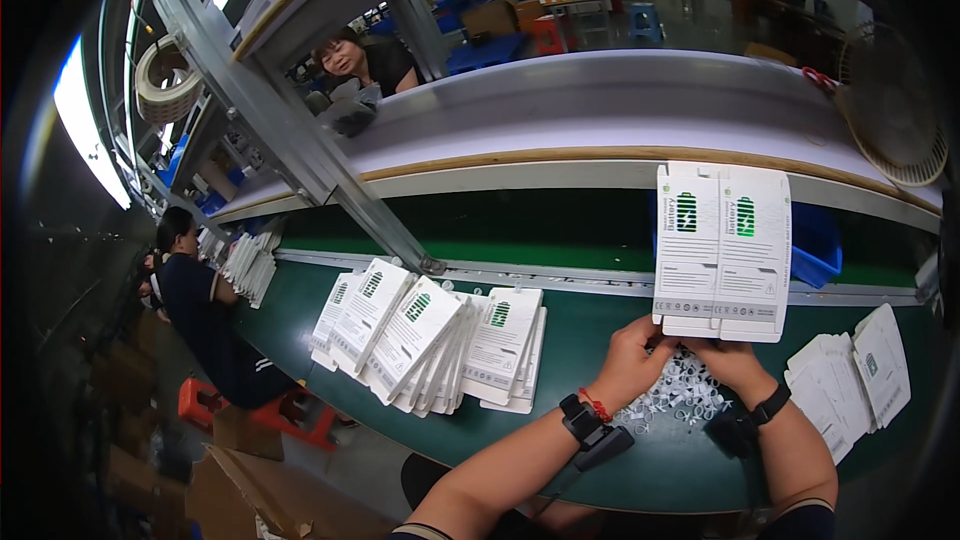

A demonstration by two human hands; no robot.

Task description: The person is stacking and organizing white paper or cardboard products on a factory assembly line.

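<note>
Both my hands grip the lower edge of a white flattened cardboard box (722, 250) with green battery pictures, held up above the table. My left hand (638, 355) closes on its lower left corner, and my right hand (728, 358) pinches the bottom edge further right. Some fingertips are hidden behind or under the card. Just below my hands lies a heap of small white and clear plastic pieces (676, 395), several of them ring-shaped. Left of them, a fanned stack of similar white flattened boxes (420, 340) rests on the green table. More white flattened boxes (850, 380) lie to the right.
A white shelf (600, 110) with a wooden edge runs above the green table (400, 440). A metal post (290, 120) stands at left, and a blue bin (815, 245) is behind the raised box. A fan (895, 120) stands at right. Two people are beyond, at left.
</note>
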